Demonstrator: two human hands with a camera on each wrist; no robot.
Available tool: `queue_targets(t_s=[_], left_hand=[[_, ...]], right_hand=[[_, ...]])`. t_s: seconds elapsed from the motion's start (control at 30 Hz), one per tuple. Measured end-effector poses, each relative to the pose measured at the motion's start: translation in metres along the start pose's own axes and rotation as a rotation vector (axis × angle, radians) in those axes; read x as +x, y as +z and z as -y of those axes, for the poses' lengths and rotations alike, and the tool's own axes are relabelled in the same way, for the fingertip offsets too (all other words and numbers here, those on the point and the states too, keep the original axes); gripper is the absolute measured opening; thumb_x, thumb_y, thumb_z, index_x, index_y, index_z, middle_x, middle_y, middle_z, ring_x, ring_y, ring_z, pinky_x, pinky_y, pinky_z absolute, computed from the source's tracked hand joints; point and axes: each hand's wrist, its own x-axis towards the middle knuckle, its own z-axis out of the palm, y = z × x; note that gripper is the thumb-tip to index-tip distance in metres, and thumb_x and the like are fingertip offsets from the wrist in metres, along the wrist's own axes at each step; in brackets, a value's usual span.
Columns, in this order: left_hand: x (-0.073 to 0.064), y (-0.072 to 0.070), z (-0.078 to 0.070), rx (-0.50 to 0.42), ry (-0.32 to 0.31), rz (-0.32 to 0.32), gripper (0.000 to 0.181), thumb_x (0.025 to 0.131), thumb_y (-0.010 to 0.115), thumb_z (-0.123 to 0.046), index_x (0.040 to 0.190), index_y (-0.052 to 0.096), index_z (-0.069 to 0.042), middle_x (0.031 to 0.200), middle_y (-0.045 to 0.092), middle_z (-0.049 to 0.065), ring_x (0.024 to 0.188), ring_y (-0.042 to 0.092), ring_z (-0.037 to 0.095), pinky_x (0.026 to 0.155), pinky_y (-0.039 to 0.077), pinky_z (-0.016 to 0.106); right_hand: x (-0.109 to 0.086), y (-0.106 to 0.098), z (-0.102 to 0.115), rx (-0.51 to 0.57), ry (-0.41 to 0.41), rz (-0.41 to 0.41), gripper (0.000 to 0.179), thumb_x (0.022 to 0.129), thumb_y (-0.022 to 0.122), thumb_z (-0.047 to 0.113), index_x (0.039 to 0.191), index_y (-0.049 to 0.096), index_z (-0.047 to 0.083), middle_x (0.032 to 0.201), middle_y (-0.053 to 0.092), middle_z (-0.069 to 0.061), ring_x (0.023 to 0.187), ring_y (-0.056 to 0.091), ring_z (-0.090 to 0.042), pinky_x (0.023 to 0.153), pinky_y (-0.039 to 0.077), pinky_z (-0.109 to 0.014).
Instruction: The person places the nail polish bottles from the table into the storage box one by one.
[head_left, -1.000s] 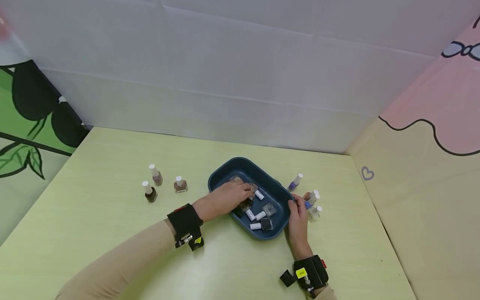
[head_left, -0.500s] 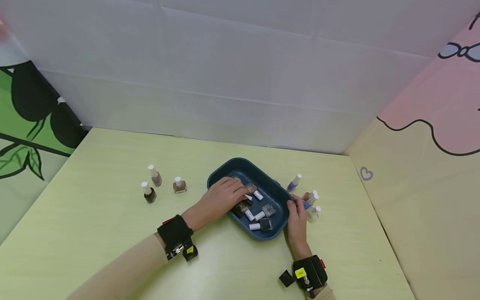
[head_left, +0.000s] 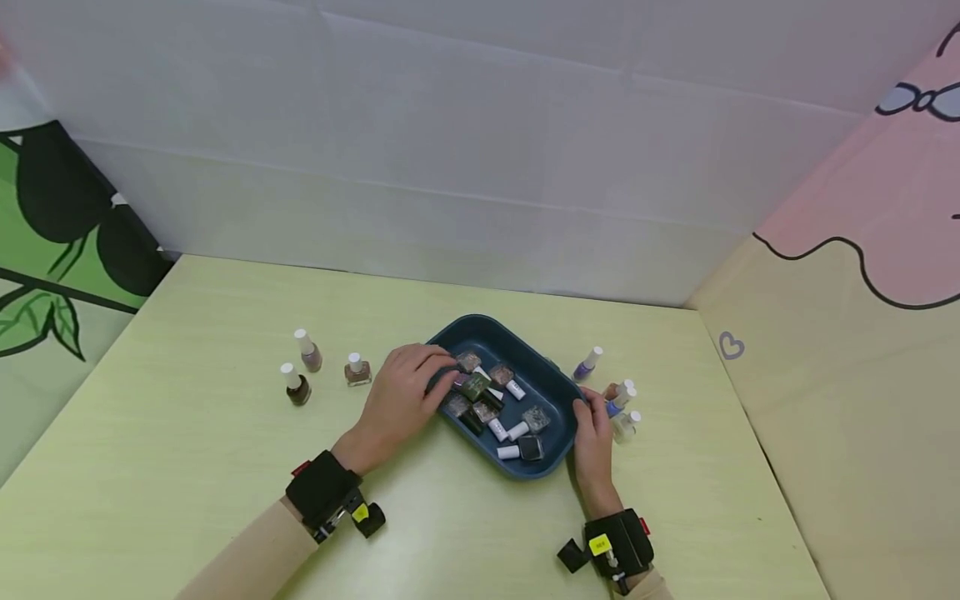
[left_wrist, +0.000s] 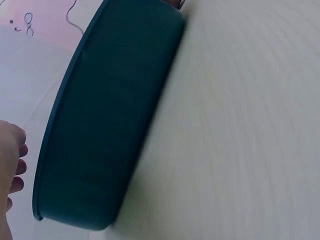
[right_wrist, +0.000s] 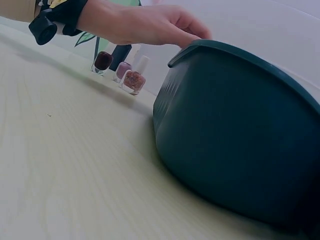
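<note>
A dark blue plastic tray [head_left: 551,367] sits at an angle on the table, with several nail polish bottles [head_left: 531,448] lying in it, their caps white or black. My left hand [head_left: 401,396] is over the tray's left rim, fingers loosely bent and nothing held between them. Its fingertips come close to a green bottle [head_left: 475,386] and a purple one. In the left wrist view, those fingers [left_wrist: 18,184] appear beside the tray's outer wall [left_wrist: 100,115]. My right hand [head_left: 595,442] grips the right end of the tray by its rim.
Three nail polish bottles stand left of the tray: a dark one [head_left: 298,389], a mauve one [head_left: 311,357] and a brownish one [head_left: 357,372]. Beyond my right hand stand a purple bottle [head_left: 585,369] and several others [head_left: 626,425]. A white sheet [head_left: 480,208] rises behind the table.
My left hand has drawn back leftward from the middle of the tray to its left rim, uncovering the green and purple bottles. The right hand stays on the rim.
</note>
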Motion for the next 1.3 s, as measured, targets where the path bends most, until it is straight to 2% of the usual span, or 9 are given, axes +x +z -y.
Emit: queue_targets(t_s=[0.27,0.47,0.57,0.73,0.87,0.93,1.03,1.13,1.3], left_hand=[[-0.013,-0.011,0.018,0.012,-0.088,-0.096,0.020,0.088,0.078,-0.010,0.106,0.073,-0.001,0.117,0.069,0.017,0.111,0.064,0.037,0.101,0.048,0.054],[-0.026,-0.014,0.032,0.066,-0.230,-0.177,0.028,0.089,0.074,-0.011,0.114,0.070,0.002,0.124,0.065,0.021,0.116,0.060,0.042,0.103,0.045,0.058],[-0.032,-0.016,0.037,0.066,-0.313,-0.198,0.035,0.089,0.074,-0.010,0.120,0.066,0.005,0.128,0.063,0.024,0.118,0.059,0.044,0.103,0.045,0.059],[-0.040,-0.020,0.043,-0.011,-0.481,-0.169,0.046,0.090,0.075,-0.008,0.130,0.060,0.008,0.133,0.060,0.027,0.122,0.057,0.044,0.105,0.044,0.057],[-0.045,-0.024,0.045,-0.093,-0.641,-0.118,0.050,0.094,0.073,-0.012,0.137,0.055,0.006,0.127,0.060,0.026,0.109,0.062,0.040,0.096,0.049,0.053],[-0.045,-0.026,0.045,-0.122,-0.694,-0.094,0.050,0.096,0.071,-0.013,0.139,0.053,0.006,0.125,0.060,0.026,0.102,0.064,0.039,0.090,0.051,0.052],[-0.046,-0.028,0.044,-0.147,-0.733,-0.065,0.049,0.098,0.069,-0.014,0.140,0.052,0.006,0.124,0.061,0.026,0.098,0.065,0.038,0.086,0.054,0.051],[-0.047,-0.028,0.046,-0.155,-0.731,-0.057,0.047,0.099,0.067,-0.014,0.138,0.053,0.007,0.121,0.062,0.024,0.098,0.067,0.037,0.084,0.055,0.049],[-0.050,-0.028,0.051,-0.172,-0.748,-0.047,0.040,0.101,0.064,-0.014,0.135,0.056,0.006,0.117,0.065,0.022,0.096,0.063,0.033,0.081,0.048,0.040]], right_hand=[[0.000,0.000,-0.001,0.021,-0.002,0.005,0.036,0.111,0.042,0.020,0.134,0.056,-0.004,0.135,0.057,-0.018,0.121,0.048,-0.017,0.100,0.039,-0.014],[0.001,0.000,-0.002,0.027,-0.002,0.009,0.036,0.111,0.042,0.020,0.134,0.055,-0.004,0.135,0.056,-0.018,0.120,0.049,-0.016,0.099,0.039,-0.015],[0.001,0.000,-0.002,0.032,-0.004,0.011,0.036,0.111,0.042,0.020,0.133,0.055,-0.004,0.134,0.056,-0.018,0.120,0.048,-0.017,0.099,0.039,-0.015],[0.001,0.000,-0.002,0.031,-0.007,0.012,0.036,0.111,0.042,0.020,0.134,0.055,-0.004,0.135,0.056,-0.018,0.121,0.048,-0.017,0.100,0.039,-0.015],[0.001,-0.001,-0.001,0.020,0.001,0.012,0.037,0.111,0.042,0.021,0.135,0.055,-0.004,0.137,0.056,-0.018,0.122,0.047,-0.017,0.101,0.038,-0.015],[0.001,-0.001,-0.001,0.015,0.003,0.012,0.037,0.111,0.042,0.021,0.135,0.055,-0.004,0.137,0.056,-0.018,0.123,0.047,-0.017,0.102,0.038,-0.015],[0.001,-0.001,-0.002,0.019,0.003,0.014,0.037,0.111,0.041,0.021,0.135,0.055,-0.004,0.137,0.056,-0.018,0.123,0.047,-0.018,0.101,0.038,-0.015],[0.002,-0.001,-0.003,0.023,0.001,0.018,0.037,0.111,0.041,0.021,0.135,0.055,-0.004,0.137,0.056,-0.018,0.123,0.047,-0.018,0.101,0.039,-0.014],[0.001,-0.001,-0.002,0.012,-0.005,0.017,0.038,0.111,0.041,0.022,0.135,0.055,-0.003,0.137,0.055,-0.018,0.124,0.047,-0.020,0.101,0.039,-0.013]])
